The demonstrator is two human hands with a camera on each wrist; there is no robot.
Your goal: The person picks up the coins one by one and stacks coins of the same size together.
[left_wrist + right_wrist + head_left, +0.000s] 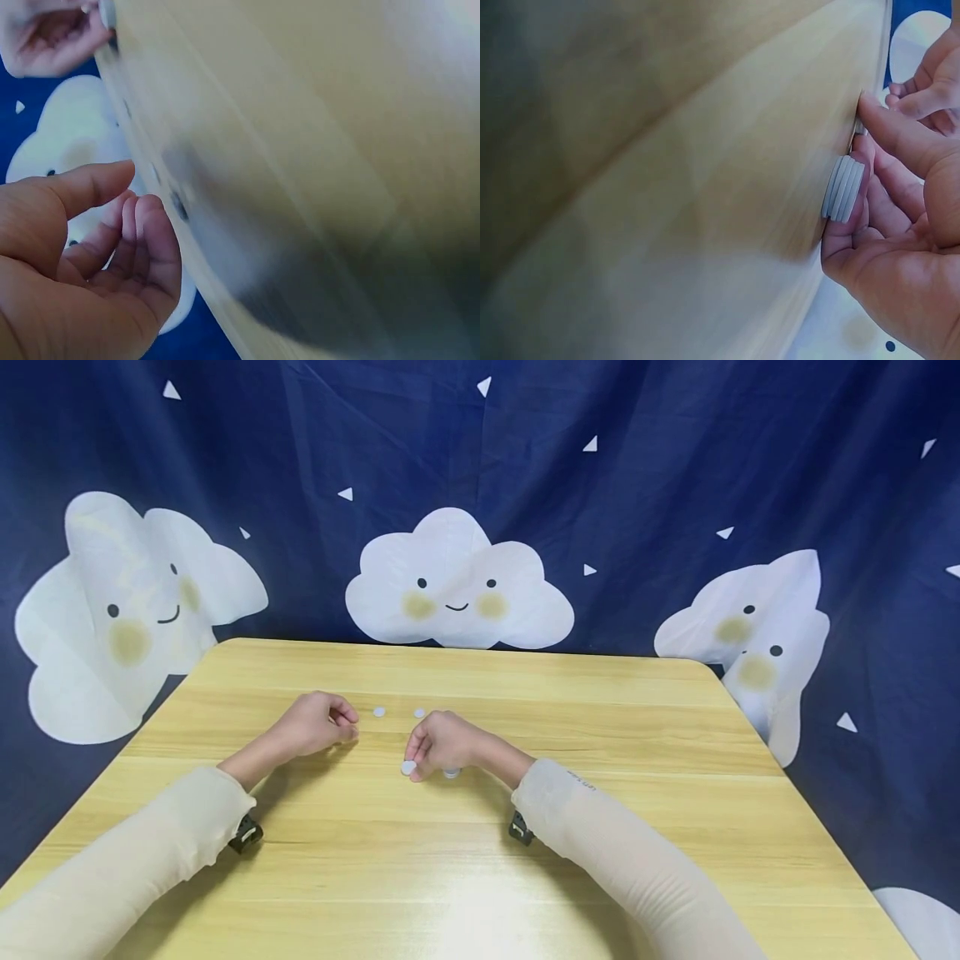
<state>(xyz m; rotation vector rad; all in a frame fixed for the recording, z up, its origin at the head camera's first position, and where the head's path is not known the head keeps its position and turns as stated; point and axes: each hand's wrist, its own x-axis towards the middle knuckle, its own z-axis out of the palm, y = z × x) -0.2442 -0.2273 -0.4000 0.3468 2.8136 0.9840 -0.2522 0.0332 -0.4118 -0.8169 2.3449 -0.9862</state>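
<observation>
My right hand pinches a small white disc between thumb and fingers, low over the wooden table. Just under that hand is a short stack of white discs, mostly covered by the hand in the head view. My left hand hovers near the tabletop to the left, its fingers loosely bent. A gap shows between its thumb and fingers in the left wrist view, with nothing held. Two single discs lie flat farther back: one just right of the left hand, another behind the right hand.
The light wooden table has rounded far corners. Behind it hangs a dark blue curtain printed with smiling clouds and white triangles. Dark straps with buckles sit at both wrists.
</observation>
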